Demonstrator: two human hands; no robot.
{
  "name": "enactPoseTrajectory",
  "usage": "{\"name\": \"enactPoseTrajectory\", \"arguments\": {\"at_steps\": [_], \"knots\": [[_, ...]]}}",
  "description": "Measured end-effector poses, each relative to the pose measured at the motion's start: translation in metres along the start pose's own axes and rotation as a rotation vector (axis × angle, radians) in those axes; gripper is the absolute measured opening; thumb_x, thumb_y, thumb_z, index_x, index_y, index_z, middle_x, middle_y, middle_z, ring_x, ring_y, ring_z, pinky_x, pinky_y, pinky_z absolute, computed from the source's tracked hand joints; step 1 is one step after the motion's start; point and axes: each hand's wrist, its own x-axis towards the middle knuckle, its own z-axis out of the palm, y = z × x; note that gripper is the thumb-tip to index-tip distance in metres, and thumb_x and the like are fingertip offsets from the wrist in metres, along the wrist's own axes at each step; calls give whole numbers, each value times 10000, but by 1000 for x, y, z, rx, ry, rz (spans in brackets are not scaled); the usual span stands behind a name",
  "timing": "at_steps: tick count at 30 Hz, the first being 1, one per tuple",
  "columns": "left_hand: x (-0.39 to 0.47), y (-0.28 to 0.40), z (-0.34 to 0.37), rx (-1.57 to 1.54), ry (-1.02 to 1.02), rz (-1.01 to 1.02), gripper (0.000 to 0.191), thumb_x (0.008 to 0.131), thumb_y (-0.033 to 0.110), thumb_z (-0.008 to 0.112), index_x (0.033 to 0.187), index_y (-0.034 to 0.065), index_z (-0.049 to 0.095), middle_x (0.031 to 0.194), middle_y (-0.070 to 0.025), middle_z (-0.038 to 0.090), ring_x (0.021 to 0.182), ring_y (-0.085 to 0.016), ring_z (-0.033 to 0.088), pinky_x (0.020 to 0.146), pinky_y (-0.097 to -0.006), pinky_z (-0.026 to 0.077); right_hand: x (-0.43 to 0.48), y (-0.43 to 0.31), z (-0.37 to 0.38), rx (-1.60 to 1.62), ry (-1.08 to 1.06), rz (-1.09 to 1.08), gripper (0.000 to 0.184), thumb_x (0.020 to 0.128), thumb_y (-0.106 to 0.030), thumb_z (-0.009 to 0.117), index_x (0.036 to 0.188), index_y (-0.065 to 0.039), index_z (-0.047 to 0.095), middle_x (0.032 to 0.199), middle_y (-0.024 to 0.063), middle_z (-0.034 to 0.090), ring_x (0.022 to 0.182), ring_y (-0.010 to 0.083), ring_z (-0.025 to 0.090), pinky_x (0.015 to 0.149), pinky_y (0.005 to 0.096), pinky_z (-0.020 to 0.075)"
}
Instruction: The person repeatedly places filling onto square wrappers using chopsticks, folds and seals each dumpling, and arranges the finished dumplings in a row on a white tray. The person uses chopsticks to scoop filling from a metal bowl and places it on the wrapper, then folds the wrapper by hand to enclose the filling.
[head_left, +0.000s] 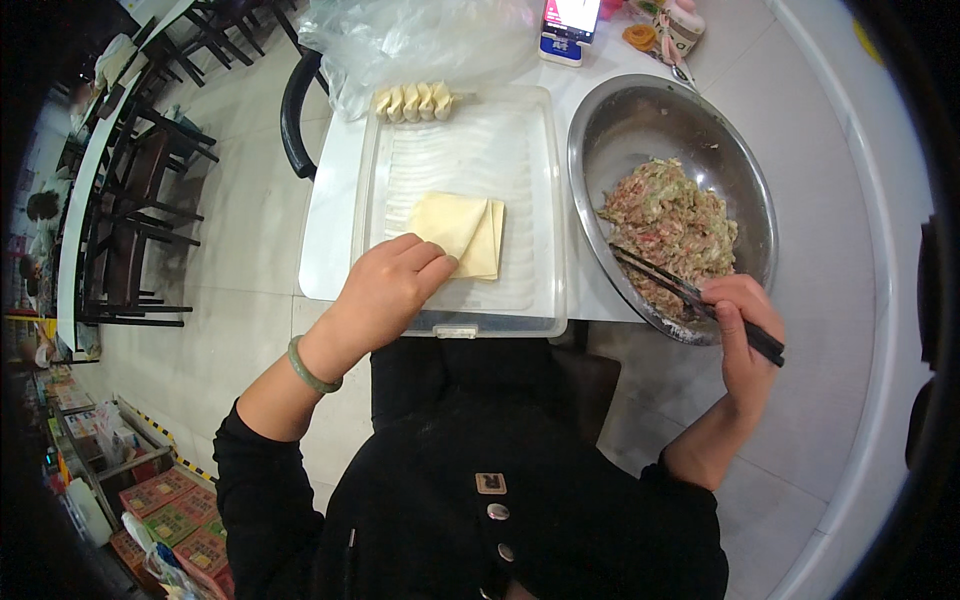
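Note:
My left hand (397, 281) pinches the near edge of the top sheet on a stack of square dough wrappers (450, 225); that sheet is partly folded or lifted. The stack lies in a clear plastic tray (555, 225). A row of several folded dumplings (414, 102) sits at the tray's far left corner. In my right hand (742, 330) is a pair of black chopsticks (664, 277), their tips in the minced filling (675, 217). This filling, pinkish with green bits, lies in a large steel bowl (600, 120) to the right of the tray.
A crumpled clear plastic bag (420, 37) lies beyond the tray on the white table (322, 255). A phone (571, 16) stands on a small holder at the back. A white container (681, 26) is behind the bowl. A black curved chair back (296, 112) touches the table's left side.

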Motion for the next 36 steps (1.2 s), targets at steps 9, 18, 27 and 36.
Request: {"name": "enactPoseTrajectory", "arguments": {"at_steps": [9,18,27,36], "knots": [[11,-1,4,-140,81,-323,279,720,42,691,988,11,619,899,-126,591,864,-323,566,755,-398,485,-10,7,-1,203,190,125,303,969,-217,525,879,57,619,906,118,583,788,190,580,704,294,477],[25,-16,7,-328,107,-291,171,772,4,648,927,2,575,861,-136,589,834,-351,564,728,-394,477,7,14,5,50,94,18,140,890,-100,605,906,30,652,887,116,612,827,202,586,737,292,465],[27,-15,-5,-1786,-58,-693,201,972,192,373,1015,30,484,1321,-216,512,1198,-339,522,992,-429,448,26,28,14,90,47,-10,116,864,-62,624,928,18,679,877,111,638,785,196,602,723,289,462],[15,14,-10,-2009,398,-1107,433,966,195,501,1324,-29,401,1281,-185,535,1149,-333,569,920,-445,532,28,45,20,501,223,116,225,961,-141,532,988,53,643,920,129,655,830,201,633,756,306,514]]}}
